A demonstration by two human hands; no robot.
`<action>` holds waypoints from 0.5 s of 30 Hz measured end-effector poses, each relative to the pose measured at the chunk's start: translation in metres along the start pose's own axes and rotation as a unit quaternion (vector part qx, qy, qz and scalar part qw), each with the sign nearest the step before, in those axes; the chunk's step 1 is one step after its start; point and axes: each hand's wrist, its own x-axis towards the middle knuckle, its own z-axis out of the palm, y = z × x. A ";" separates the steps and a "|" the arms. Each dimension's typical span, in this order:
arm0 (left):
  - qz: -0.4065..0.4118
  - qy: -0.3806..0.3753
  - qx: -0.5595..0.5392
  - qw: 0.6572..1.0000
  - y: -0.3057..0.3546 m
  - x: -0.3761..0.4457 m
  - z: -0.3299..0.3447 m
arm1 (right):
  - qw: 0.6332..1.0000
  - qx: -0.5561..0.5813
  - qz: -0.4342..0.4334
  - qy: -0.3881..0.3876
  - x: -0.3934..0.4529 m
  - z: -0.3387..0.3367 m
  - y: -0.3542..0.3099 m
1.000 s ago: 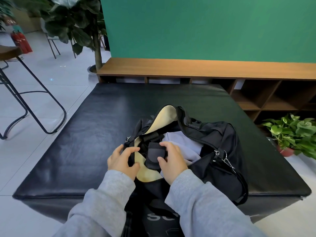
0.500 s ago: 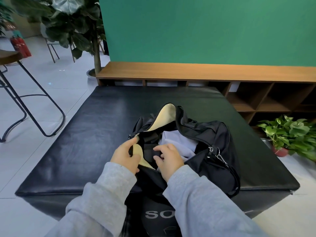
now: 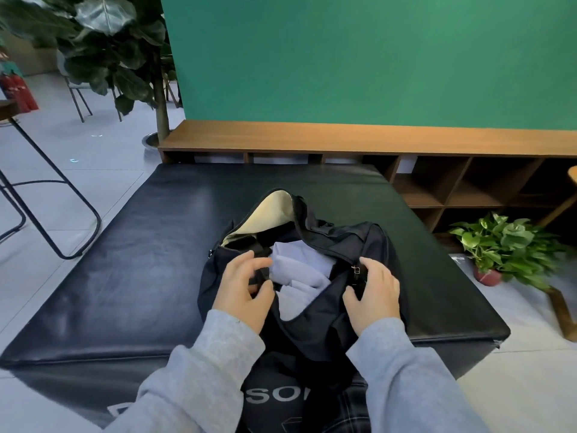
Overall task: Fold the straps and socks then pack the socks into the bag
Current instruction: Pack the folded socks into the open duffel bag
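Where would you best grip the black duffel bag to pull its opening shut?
Grip the black duffel bag by its right zipper edge beside the metal pull, coming from the right with the right hand; that raised lip hangs loose.
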 end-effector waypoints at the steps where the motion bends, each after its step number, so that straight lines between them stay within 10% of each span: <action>1: 0.019 -0.008 0.006 1.000 -0.001 -0.001 0.004 | 0.998 0.003 0.038 -0.048 0.001 -0.001 0.002; 7: 0.065 -0.076 0.107 0.989 -0.002 -0.007 0.025 | 0.976 -0.066 0.141 -0.153 0.009 0.002 0.011; 15: 0.102 -0.072 0.176 0.976 -0.001 -0.004 0.042 | 0.990 0.077 0.102 -0.058 0.007 -0.034 0.009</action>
